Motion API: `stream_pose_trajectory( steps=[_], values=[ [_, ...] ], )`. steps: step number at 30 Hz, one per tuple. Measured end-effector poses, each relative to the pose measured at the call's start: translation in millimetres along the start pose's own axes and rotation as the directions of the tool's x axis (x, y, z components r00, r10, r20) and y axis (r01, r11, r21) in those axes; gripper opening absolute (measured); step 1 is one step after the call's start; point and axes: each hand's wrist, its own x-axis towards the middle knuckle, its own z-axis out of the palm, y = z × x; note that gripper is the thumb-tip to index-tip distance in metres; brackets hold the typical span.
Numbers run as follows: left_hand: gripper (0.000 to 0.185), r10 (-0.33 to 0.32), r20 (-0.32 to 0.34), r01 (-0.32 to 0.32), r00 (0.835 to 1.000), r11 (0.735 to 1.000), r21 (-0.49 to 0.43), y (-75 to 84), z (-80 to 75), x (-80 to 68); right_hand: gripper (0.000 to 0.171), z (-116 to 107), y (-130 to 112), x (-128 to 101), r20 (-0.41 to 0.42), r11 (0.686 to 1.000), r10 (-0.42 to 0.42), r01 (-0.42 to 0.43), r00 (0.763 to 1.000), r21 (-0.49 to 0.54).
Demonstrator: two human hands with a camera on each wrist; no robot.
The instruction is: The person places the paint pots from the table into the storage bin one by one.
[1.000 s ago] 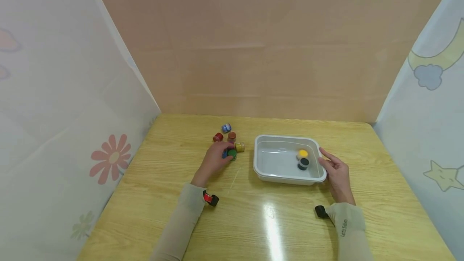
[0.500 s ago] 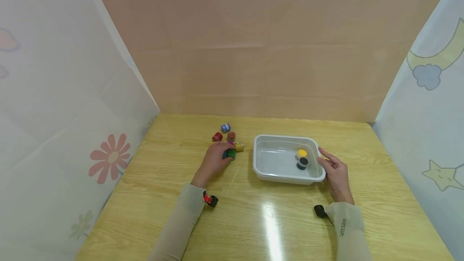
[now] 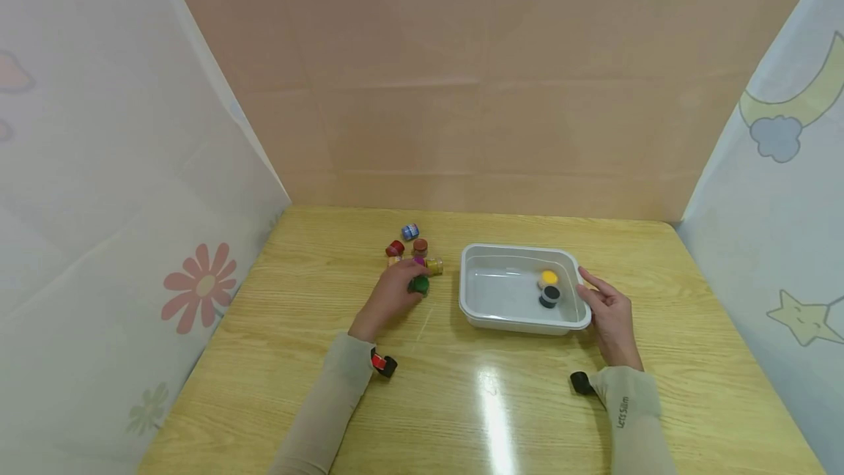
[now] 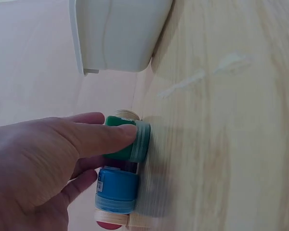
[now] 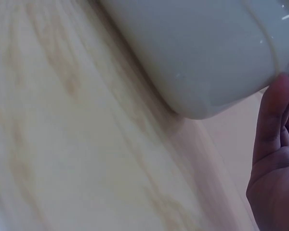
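Observation:
At the pile of small paint pots, my left hand (image 3: 390, 293) pinches a green paint pot (image 3: 420, 284), thumb in front; the other fingers are partly hidden. The left wrist view shows the thumb across this green pot (image 4: 141, 144), with a blue paint pot (image 4: 117, 185) close beside it. My right hand (image 3: 615, 319) holds the right rim of a white plastic tub (image 3: 511, 324), thumb over the edge. Inside the tub, near its right end, are a yellow pot (image 3: 548, 279) and a black-lidded pot (image 3: 550, 297).
Around the left hand lie a blue pot with a label (image 3: 410, 232), a red pot (image 3: 395, 248), a brown-lidded pot (image 3: 420, 246), a purple pot (image 3: 419, 262) and a gold-yellow pot (image 3: 434, 266). A tan backdrop (image 3: 488, 123) rises behind the wooden table (image 3: 435, 402).
My left hand has shifted slightly at the green pot, and the blue pot beside it no longer shows in the head view. The right hand and tub stay nearly the same.

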Motion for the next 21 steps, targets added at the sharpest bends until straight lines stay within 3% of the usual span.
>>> stream_pose_trajectory(
  steps=[5, 10, 21],
  values=[
    [0.039, 0.044, 0.067, -0.047, 0.997, 0.998, 0.044, 1.5, 0.5, -1.1, 0.044, -1.3, 1.1, -0.6, 0.001, 1.0, -0.01, 0.01, 1.0, 0.006],
    [0.036, 0.086, 0.094, -0.093, 0.992, 0.993, 0.071, 0.3, 2.9, -0.3, 0.045, -2.1, 1.0, -1.0, -0.007, 1.0, -0.01, 0.01, 1.0, 0.001],
    [0.035, 0.022, 0.079, -0.019, 0.997, 0.999, -0.039, 7.9, -2.7, -4.0, 0.044, -0.9, 2.7, -1.1, -0.004, 0.999, -0.033, 0.033, 0.999, -0.014]
  ],
)
